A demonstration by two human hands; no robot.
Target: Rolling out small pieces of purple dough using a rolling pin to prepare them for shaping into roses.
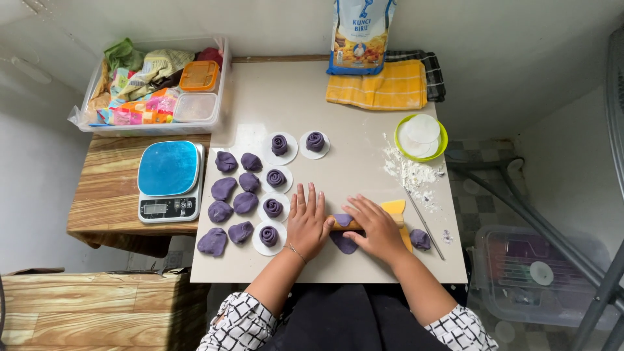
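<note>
While hands [344, 224] roll dough [343, 242], blue-white bag [361, 36] upright behind.

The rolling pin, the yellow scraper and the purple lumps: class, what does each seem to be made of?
The rolling pin under both hands looks like wood: matte tan, though mostly covered. The yellow scraper seems plastic: flat, even colour, smooth edge. The purple lumps look like soft dough: dull, dented, irregular shapes. The left hand and right hand press flat on the pin.
</note>
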